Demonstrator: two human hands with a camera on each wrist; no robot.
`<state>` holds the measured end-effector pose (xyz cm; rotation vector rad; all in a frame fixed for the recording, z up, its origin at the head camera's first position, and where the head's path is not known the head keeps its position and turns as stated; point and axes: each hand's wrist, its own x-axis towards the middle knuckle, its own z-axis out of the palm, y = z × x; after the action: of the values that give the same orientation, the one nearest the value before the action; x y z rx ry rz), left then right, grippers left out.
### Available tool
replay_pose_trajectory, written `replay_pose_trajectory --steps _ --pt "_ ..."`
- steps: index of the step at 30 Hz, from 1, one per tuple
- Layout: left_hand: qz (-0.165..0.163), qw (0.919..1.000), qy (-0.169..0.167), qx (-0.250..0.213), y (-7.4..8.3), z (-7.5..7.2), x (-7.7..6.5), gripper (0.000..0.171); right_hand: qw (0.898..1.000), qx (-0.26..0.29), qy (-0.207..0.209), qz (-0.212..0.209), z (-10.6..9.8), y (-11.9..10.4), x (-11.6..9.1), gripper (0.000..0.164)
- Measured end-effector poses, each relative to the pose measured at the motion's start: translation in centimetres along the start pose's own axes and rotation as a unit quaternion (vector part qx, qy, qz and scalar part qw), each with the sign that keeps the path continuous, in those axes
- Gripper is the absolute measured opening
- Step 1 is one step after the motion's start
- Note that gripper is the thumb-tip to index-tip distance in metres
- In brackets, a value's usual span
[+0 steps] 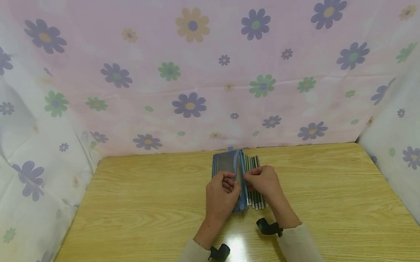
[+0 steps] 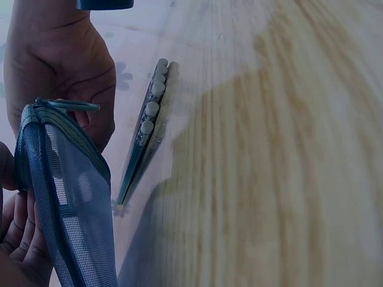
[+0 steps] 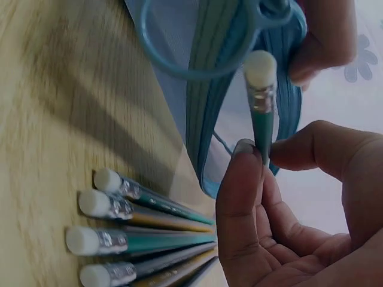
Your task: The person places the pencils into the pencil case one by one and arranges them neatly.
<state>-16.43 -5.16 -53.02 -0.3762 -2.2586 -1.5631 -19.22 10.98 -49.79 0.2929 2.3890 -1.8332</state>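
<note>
A blue mesh zip pouch (image 1: 225, 163) lies toward the back of the table, its zipped side facing right. My left hand (image 1: 221, 194) grips the pouch's edge; in the left wrist view its fingers (image 2: 24, 233) are partly hidden behind the mesh. Between thumb and fingertips, my right hand (image 1: 265, 180) pinches a green pencil (image 3: 262, 116) with a white eraser end. That pencil overlaps the parted zipper opening in the right wrist view, where a blue ring pull (image 3: 197, 75) hangs close by. Beside the pouch, several pencils (image 3: 119, 240) lie in a row, eraser ends toward me.
The wood-grain table (image 1: 145, 209) stretches out on both sides of the pouch. A flowered cloth (image 1: 211, 74) rises behind it and along the left and right edges. Black camera mounts (image 1: 267, 227) stick out from both wrists, low over the tabletop.
</note>
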Motion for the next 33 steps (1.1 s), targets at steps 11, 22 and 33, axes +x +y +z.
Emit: replay_pose_trajectory --steps 11,22,33 --pt "0.0 1.0 -0.002 0.0 0.06 -0.03 -0.02 0.016 1.0 0.027 0.005 -0.004 0.73 -0.44 -0.32 0.02" --pt "0.003 1.0 -0.002 -0.005 -0.01 0.04 0.06 0.017 0.999 0.039 -0.009 -0.01 0.91 -0.07 -0.18 0.018" --pt "0.006 1.0 0.001 -0.007 -0.12 0.04 0.03 0.016 0.999 -0.011 -0.004 -0.036 0.44 -0.1 -0.23 0.018"
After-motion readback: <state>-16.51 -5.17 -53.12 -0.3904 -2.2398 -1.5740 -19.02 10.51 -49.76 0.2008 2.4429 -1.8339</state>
